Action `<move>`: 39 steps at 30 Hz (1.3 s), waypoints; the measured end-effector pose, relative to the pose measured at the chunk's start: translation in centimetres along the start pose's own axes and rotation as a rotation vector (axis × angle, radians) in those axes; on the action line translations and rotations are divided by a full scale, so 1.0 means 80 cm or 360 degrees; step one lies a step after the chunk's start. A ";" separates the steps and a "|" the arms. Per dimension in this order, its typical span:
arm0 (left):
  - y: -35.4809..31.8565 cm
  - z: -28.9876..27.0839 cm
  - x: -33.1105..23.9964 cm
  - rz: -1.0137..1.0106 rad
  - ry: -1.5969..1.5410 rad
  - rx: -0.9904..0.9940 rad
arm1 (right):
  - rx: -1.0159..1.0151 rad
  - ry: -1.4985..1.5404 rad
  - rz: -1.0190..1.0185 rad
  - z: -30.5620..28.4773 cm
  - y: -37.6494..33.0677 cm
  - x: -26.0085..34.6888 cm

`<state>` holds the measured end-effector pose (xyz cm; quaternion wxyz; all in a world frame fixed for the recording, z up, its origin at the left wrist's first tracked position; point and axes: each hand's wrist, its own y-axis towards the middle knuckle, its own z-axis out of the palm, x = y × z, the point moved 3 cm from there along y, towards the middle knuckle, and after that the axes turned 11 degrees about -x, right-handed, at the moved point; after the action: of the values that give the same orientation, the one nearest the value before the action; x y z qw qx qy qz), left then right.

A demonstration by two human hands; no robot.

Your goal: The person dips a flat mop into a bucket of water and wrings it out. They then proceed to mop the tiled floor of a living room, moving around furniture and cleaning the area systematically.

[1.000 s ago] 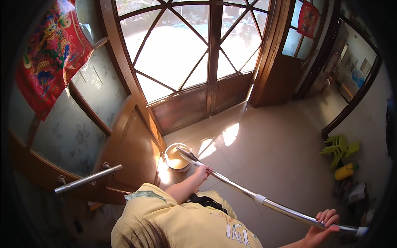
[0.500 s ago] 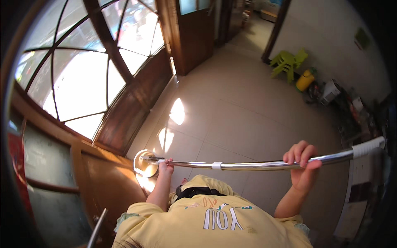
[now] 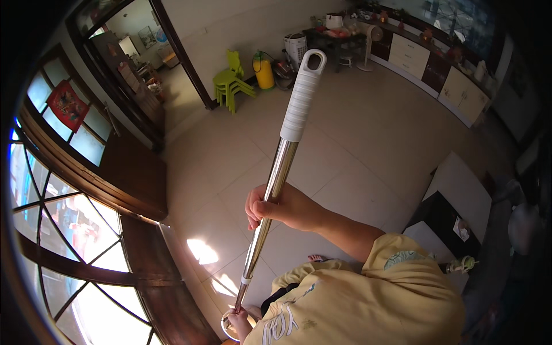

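Both my hands hold a long shiny metal pole (image 3: 275, 184) with a white ribbed grip (image 3: 302, 98) and a hanging loop at its top. My right hand (image 3: 279, 208) is closed around the middle of the shaft, its forearm running to the yellow sleeve. My left hand (image 3: 238, 318) grips the pole low down, close to a round pale disc (image 3: 225, 329) at the pole's lower end, mostly hidden by my yellow shirt. The pole stands steeply, its handle pointing toward the far room.
Wood-framed glass panels (image 3: 69, 247) and a door curve along the left. Green plastic chairs (image 3: 230, 80), a yellow tank (image 3: 263, 70) and a white appliance (image 3: 296, 45) stand by the far wall. Low cabinets (image 3: 414, 54) line the back right. A black-and-white table (image 3: 454, 210) is at right.
The view has swung from the windows toward the room. The pole, lying level across the picture before, now points steeply up. Both hands keep their grip.
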<state>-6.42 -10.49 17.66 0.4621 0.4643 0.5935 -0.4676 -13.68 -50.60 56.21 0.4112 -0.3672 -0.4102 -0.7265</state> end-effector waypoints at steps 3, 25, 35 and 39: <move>0.006 -0.008 -0.007 0.0013 0.0044 -0.0008 | -0.0048 -0.0008 -0.0009 0.005 -0.005 0.000; 0.034 -0.018 0.045 -0.1412 -0.1280 -0.1017 | 0.0022 0.0074 0.0138 0.030 0.001 -0.026; 0.021 -0.029 0.054 -0.1476 -0.1429 -0.1255 | 0.0114 0.0079 0.0156 0.044 0.004 -0.028; 0.018 -0.038 0.062 -0.1478 -0.1462 -0.1355 | 0.0119 0.0076 0.0185 0.046 -0.005 -0.028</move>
<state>-6.05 -6.73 13.02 0.5568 -0.2894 0.6046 -0.4907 -12.41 -46.51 55.58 0.4759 -0.3574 -0.4051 -0.6941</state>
